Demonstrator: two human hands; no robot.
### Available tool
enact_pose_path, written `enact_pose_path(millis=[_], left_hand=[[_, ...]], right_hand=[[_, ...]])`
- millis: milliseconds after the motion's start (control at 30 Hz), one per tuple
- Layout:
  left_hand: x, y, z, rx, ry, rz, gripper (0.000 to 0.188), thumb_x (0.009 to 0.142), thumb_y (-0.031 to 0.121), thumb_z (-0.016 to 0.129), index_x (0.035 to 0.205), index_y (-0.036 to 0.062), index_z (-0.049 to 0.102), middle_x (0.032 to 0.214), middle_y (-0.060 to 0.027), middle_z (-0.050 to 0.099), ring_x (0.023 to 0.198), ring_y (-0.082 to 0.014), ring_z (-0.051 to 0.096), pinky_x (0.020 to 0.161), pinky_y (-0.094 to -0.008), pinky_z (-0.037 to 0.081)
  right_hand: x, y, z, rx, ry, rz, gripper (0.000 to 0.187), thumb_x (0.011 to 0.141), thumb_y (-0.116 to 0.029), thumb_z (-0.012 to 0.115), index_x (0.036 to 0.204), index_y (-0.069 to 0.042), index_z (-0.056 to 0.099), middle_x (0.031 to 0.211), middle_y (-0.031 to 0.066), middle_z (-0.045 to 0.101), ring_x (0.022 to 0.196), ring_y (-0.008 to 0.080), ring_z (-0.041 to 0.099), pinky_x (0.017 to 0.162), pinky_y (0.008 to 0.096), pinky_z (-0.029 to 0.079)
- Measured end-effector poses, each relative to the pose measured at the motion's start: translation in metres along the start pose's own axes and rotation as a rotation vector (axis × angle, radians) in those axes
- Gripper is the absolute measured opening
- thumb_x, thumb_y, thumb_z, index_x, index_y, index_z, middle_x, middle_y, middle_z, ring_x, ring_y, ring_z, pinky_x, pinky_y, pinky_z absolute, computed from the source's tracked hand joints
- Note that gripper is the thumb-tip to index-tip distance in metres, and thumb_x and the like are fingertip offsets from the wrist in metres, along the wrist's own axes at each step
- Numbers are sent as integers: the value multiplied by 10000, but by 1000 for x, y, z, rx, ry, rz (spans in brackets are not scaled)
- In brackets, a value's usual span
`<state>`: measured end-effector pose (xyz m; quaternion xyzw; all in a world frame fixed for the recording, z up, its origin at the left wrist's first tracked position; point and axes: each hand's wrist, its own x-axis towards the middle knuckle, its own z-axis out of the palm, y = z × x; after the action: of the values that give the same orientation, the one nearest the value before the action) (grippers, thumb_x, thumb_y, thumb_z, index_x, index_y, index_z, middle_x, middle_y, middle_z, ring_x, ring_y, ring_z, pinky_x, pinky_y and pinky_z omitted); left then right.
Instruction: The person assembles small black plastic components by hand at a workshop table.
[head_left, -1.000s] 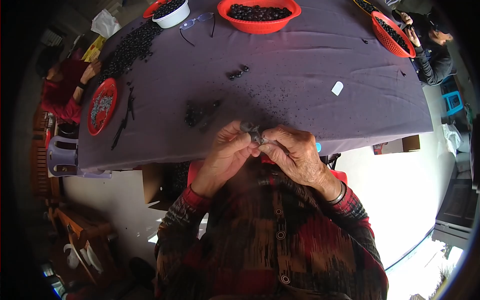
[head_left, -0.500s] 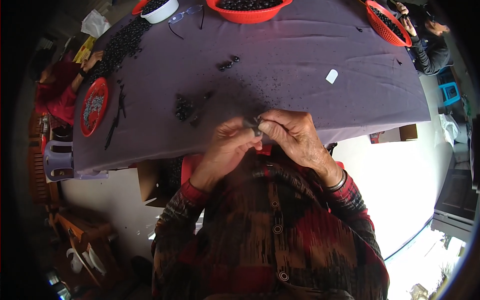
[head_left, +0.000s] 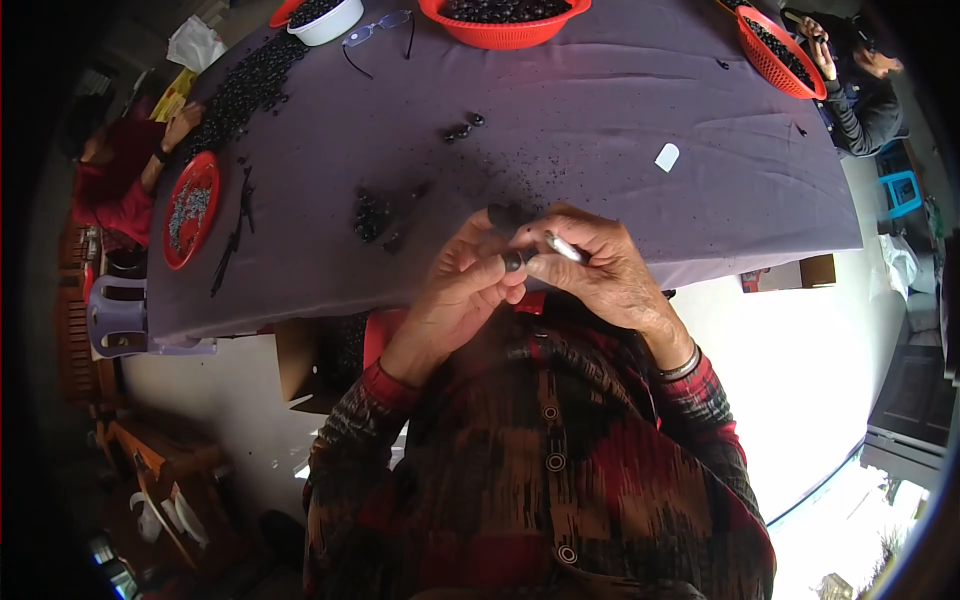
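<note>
Over the table's near edge, my left hand [head_left: 465, 280] pinches a small, dark, rounded piece [head_left: 514, 260] between thumb and fingers, its index finger bearing a dark covering [head_left: 503, 214] near the tip. My right hand [head_left: 600, 265] meets it at the same piece, thumb and fingers closed around a short, shiny, whitish object [head_left: 566, 247] whose kind I cannot make out. Just beyond my left hand lies a small heap of black round pieces [head_left: 371, 215], partly blurred. Farther off sit a few more black pieces [head_left: 460, 130].
Red baskets [head_left: 505, 35] of black pieces stand at the far side; a white bowl [head_left: 330, 24], glasses [head_left: 378, 30] and a spread black pile [head_left: 245, 95] lie left of them. A red tray [head_left: 178, 250] holds grey bits. People [head_left: 120, 185] sit left and right. A white tag [head_left: 667, 157] lies on the purple cloth [head_left: 620, 100].
My right hand has turned slightly, and the shiny whitish object now shows between its fingers. The dark piece sits lower in my left fingertips.
</note>
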<state>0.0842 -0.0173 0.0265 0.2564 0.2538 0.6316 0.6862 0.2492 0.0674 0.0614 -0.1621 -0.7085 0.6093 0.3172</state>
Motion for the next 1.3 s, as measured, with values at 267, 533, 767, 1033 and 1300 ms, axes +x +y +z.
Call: enact_pose_path(millis=[267,533,767,1033,1300], left_hand=[[0,-2,-1,-58,-15,-84,394,870,50,590,1228,135,452,889,-12,549,756,-105,518,665,-275,438],[2,-6,-8,-145,-72,-110,404,859,27,580,1226,137,451,886,-3,550,746,-98,499,655,-273,419],[1,0,-11,-32,-53,1,301,875,136,614,1152,67,516,870,11,525,753,-85,478,634,-248,406],[-1,2,-10,-86,-46,13,107,907,93,560,994,80,620,853,18,597,765,-87,491,667,-259,411],[-1,-3,-12,-110,-43,20,136,916,72,540,1022,84,625,944,-14,640,794,-98,541,706,-275,446]], right_hand=[[4,6,9,245,-2,158,147,866,-145,659,871,2,660,705,22,594,602,77,581,508,206,396],[4,8,12,282,34,269,127,921,-143,587,903,-29,639,653,-42,542,496,1,361,431,169,255],[-4,-1,0,177,115,274,72,916,-133,571,932,-71,537,764,-32,491,653,39,422,525,203,335],[-6,4,5,-416,59,-198,82,907,-68,555,972,-19,565,769,81,552,660,224,552,623,304,456],[-2,4,14,-728,88,-234,134,831,-135,666,896,-36,602,751,85,591,639,276,607,540,353,486]])
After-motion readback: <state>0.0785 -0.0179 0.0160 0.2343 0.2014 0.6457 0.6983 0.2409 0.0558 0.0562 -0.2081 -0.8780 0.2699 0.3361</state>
